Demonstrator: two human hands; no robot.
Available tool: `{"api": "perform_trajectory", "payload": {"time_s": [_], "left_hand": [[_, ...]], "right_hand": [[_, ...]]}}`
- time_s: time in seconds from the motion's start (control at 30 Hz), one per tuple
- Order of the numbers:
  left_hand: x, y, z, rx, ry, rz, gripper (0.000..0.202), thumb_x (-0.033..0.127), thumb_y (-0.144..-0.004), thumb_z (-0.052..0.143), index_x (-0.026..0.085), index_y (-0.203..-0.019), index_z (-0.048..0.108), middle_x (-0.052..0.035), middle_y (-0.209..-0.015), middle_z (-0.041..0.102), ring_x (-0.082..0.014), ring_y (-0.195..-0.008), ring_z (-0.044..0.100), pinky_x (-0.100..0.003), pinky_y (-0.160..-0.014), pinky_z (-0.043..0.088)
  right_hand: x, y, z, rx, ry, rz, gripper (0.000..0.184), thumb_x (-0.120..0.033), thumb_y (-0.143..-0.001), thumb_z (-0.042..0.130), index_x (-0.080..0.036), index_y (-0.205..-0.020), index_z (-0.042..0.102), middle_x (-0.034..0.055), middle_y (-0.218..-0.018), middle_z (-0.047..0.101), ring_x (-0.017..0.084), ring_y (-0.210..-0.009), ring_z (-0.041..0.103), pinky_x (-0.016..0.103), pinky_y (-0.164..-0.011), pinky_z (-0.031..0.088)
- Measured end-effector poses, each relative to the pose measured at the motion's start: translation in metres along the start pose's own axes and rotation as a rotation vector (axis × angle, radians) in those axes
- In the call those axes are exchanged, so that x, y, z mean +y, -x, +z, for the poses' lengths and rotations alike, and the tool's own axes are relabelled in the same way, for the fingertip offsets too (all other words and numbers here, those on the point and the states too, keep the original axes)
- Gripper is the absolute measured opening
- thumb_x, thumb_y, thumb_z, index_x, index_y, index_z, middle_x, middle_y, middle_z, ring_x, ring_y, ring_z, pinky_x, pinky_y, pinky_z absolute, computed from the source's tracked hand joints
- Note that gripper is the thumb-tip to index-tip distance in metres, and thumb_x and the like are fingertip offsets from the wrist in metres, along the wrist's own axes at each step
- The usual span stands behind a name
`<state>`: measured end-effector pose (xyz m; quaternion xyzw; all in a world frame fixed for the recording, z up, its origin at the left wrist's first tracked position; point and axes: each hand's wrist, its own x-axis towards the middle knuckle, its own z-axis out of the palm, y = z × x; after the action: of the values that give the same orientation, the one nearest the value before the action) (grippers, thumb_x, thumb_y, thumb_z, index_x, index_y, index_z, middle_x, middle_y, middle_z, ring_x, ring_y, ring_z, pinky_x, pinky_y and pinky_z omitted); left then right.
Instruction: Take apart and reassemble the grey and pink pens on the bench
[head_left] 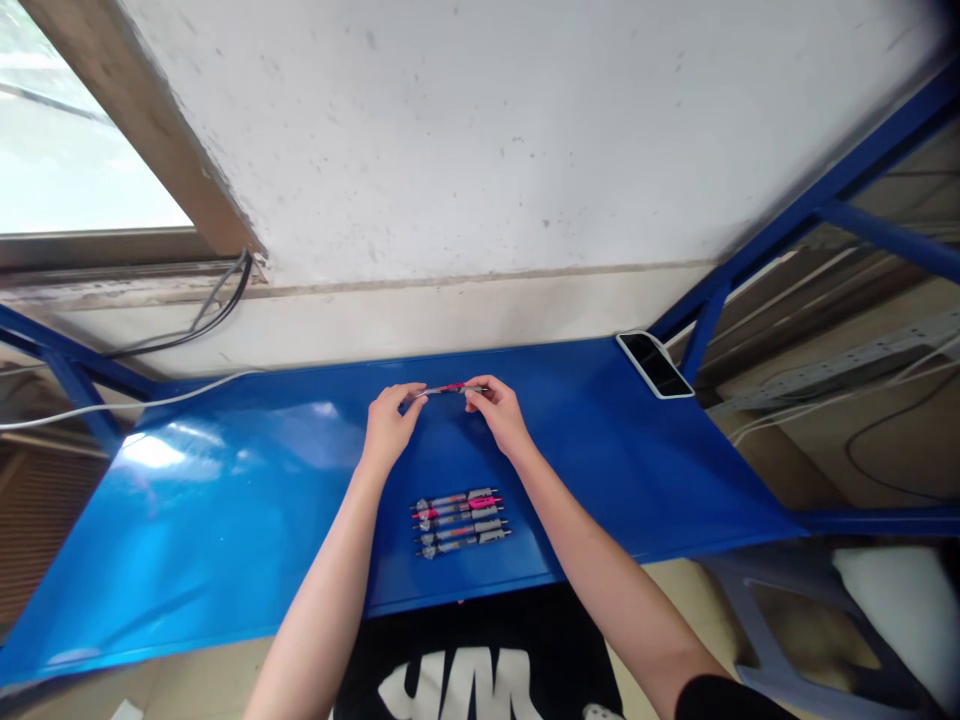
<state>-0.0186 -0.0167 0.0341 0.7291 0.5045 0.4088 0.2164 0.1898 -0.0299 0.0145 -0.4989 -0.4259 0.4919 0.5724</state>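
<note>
Left hand (pixel 391 424): thumb and fingers were pinched on the left end of a slim pen (pixel 454 387), just above the blue table (pixel 570 430) or touching it, couldn't tell which.
Right hand (pixel 501 412): same deal on the other end, so the two hands were apart with the pen stretched between them.
Pen in hand: sat toward the wall side of the table, roughly level, pink bit in the middle. Might've been more than one, too small to say.
Pen row (pixel 461 522): five of them side by side on the table, between the forearms and near the front edge. Second from the far side was pink, the others greyish.
Far right corner: a white-framed gadget (pixel 655 364) with a black face, lying flat.
Left end: a pale cable (pixel 187 399) ran over the tabletop.
Wall (pixel 480 150): white, speckled, right behind the table.
</note>
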Motion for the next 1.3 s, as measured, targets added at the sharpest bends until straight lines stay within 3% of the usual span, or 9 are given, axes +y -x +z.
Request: {"api": "perform_trajectory", "payload": {"time_s": [0.13,0.3,0.53,0.77,0.93,1.13,1.23,1.3], "left_hand": [[0.002,0.0,-0.001,-0.042,-0.026,-0.033,0.013,0.025,-0.092,0.068,0.022,-0.101,0.077,-0.006,-0.098,0.079,-0.0223,-0.088,0.07,-0.038,-0.089,0.055],[0.0,0.0,0.0,-0.113,-0.069,0.03,0.015,0.025,-0.094,0.066,0.024,-0.103,0.077,-0.0068,-0.107,0.079,-0.0256,-0.098,0.07,-0.042,-0.094,0.051],[-0.003,0.001,0.001,-0.155,-0.1,0.054,0.015,0.025,-0.095,0.065,0.026,-0.103,0.078,-0.0059,-0.107,0.079,-0.0268,-0.101,0.068,-0.043,-0.094,0.049],[0.0,0.002,0.002,-0.206,-0.066,0.078,0.015,0.023,-0.095,0.065,0.024,-0.102,0.078,-0.007,-0.106,0.078,-0.0261,-0.099,0.069,-0.043,-0.094,0.05],[0.002,0.002,0.003,-0.213,-0.064,0.074,0.012,0.022,-0.094,0.067,0.023,-0.1,0.077,-0.0065,-0.104,0.078,-0.0262,-0.099,0.068,-0.042,-0.093,0.049],[0.003,0.001,0.002,-0.195,-0.098,0.052,0.011,0.019,-0.092,0.069,0.022,-0.101,0.076,-0.0062,-0.104,0.078,-0.0267,-0.101,0.069,-0.042,-0.092,0.048],[0.002,0.001,0.002,-0.191,-0.092,0.037,0.011,0.018,-0.092,0.069,0.022,-0.1,0.075,-0.0066,-0.104,0.078,-0.0273,-0.102,0.069,-0.042,-0.092,0.049],[0.002,0.002,0.003,-0.19,-0.074,0.045,0.012,0.018,-0.092,0.068,0.023,-0.1,0.075,-0.0064,-0.103,0.077,-0.0272,-0.102,0.069,-0.043,-0.092,0.049]], "right_hand": [[0.004,-0.002,0.0,-0.006,0.024,-0.005,0.026,-0.043,-0.075,0.078,-0.023,-0.088,0.07,-0.0007,-0.067,0.066,0.018,-0.062,0.063,0.033,-0.066,0.053],[0.007,-0.001,0.001,-0.068,0.084,-0.051,0.025,-0.044,-0.076,0.078,-0.023,-0.088,0.072,0.0008,-0.074,0.07,0.017,-0.064,0.063,0.032,-0.065,0.053],[0.009,0.003,0.004,-0.144,0.107,-0.125,0.019,-0.035,-0.076,0.078,-0.024,-0.092,0.076,0.0057,-0.104,0.076,0.021,-0.088,0.069,0.035,-0.083,0.055],[0.012,0.005,0.002,-0.143,0.28,-0.193,0.017,-0.033,-0.082,0.073,-0.024,-0.096,0.075,0.0045,-0.101,0.077,0.02,-0.078,0.068,0.036,-0.08,0.054],[0.01,0.007,0.002,-0.168,0.39,-0.122,0.024,-0.045,-0.089,0.066,-0.023,-0.084,0.073,0.003,-0.074,0.072,0.02,-0.068,0.066,0.035,-0.07,0.052],[0.008,0.005,0.0,-0.147,0.394,-0.205,0.031,-0.041,-0.084,0.071,-0.022,-0.108,0.069,0.0044,-0.093,0.073,0.018,-0.073,0.065,0.032,-0.073,0.053],[0.007,0.003,-0.003,-0.131,0.451,-0.259,0.02,-0.04,-0.087,0.067,-0.021,-0.092,0.069,0.005,-0.089,0.071,0.019,-0.073,0.063,0.032,-0.072,0.052],[0.006,0.003,-0.004,-0.123,0.507,-0.256,0.025,-0.043,-0.091,0.063,-0.021,-0.081,0.068,0.0038,-0.078,0.069,0.019,-0.069,0.061,0.032,-0.07,0.05]]}}
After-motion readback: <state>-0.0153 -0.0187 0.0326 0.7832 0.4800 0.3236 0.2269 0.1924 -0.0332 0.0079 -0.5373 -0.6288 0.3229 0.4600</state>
